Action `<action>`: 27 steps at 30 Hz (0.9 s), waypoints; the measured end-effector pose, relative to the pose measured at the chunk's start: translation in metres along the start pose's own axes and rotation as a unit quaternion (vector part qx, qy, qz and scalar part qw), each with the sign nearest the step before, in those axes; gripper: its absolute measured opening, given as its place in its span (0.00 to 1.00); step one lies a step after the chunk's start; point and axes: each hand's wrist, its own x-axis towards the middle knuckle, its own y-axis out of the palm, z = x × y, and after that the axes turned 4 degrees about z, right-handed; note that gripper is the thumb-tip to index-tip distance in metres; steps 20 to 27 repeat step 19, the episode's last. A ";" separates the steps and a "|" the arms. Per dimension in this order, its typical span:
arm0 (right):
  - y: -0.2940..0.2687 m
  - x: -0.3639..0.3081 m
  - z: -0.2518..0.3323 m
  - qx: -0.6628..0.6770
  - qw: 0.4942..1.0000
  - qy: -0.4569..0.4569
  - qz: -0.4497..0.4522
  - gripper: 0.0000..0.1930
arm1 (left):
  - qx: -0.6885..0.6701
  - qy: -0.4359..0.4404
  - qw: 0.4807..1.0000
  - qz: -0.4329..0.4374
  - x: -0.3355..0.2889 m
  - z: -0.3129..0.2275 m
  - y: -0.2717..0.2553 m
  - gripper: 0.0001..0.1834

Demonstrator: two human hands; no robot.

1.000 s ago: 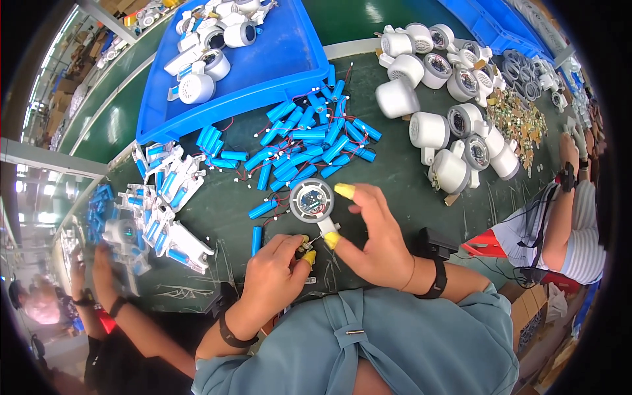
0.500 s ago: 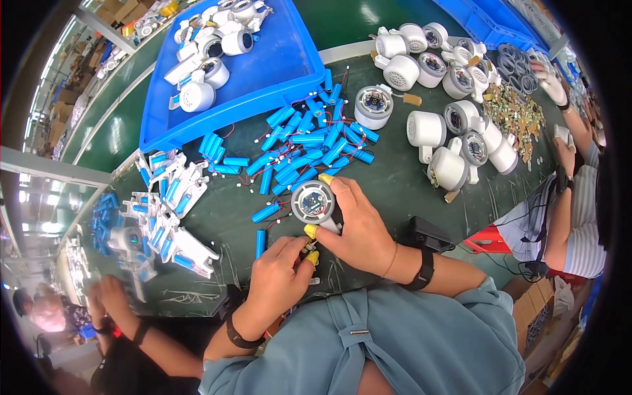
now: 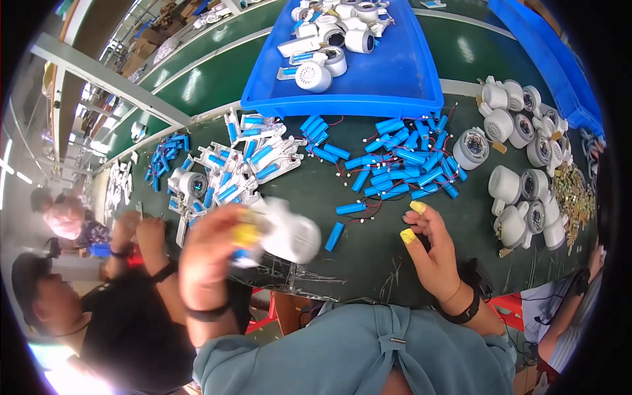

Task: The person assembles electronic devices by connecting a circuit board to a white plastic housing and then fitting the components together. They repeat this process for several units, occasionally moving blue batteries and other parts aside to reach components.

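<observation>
My left hand (image 3: 209,258), smeared by motion, grips a white round-headed housing (image 3: 289,234) with a pierced round face, like a small hand-held fan. A patch of blue shows under its fingers, too blurred to name. Yellow covers wrap fingertips of both hands. To the right, my right hand (image 3: 436,253) hovers over the green table (image 3: 388,263) with thumb and fingers apart and nothing between them. Loose blue cylindrical batteries (image 3: 401,164) with thin wires lie heaped beyond it. A single battery (image 3: 334,237) rests between the two hands.
White handle shells (image 3: 253,158) holding batteries pile up at the left. Beyond the batteries stands a blue tray (image 3: 342,105) with white units. More round white units (image 3: 526,191) and small circuit boards (image 3: 573,197) lie at right. A co-worker's hands (image 3: 141,230) are at far left.
Both hands were together at a grey-rimmed round unit; now my left hand has swung left with a white housing and my right hand is apart from it. The view has turned left.
</observation>
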 end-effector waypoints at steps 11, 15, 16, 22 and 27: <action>0.003 0.008 0.001 -0.059 0.998 -0.017 -0.009 0.20 | 0.527 -0.064 0.754 -0.385 0.020 -0.010 -0.325 0.19; 0.005 0.009 0.001 -0.062 0.998 -0.015 -0.028 0.20 | 0.574 -0.090 0.693 -0.427 0.046 0.033 -0.371 0.17; 0.006 0.010 0.003 -0.070 0.997 -0.015 -0.024 0.20 | 0.576 -0.091 0.681 -0.442 0.051 0.042 -0.377 0.18; 0.003 0.011 0.004 -0.088 0.996 -0.008 -0.008 0.19 | 0.583 -0.097 0.655 -0.470 0.058 0.056 -0.381 0.20; 0.003 0.011 0.004 -0.088 0.996 -0.008 -0.008 0.19 | 0.583 -0.097 0.655 -0.470 0.058 0.056 -0.381 0.20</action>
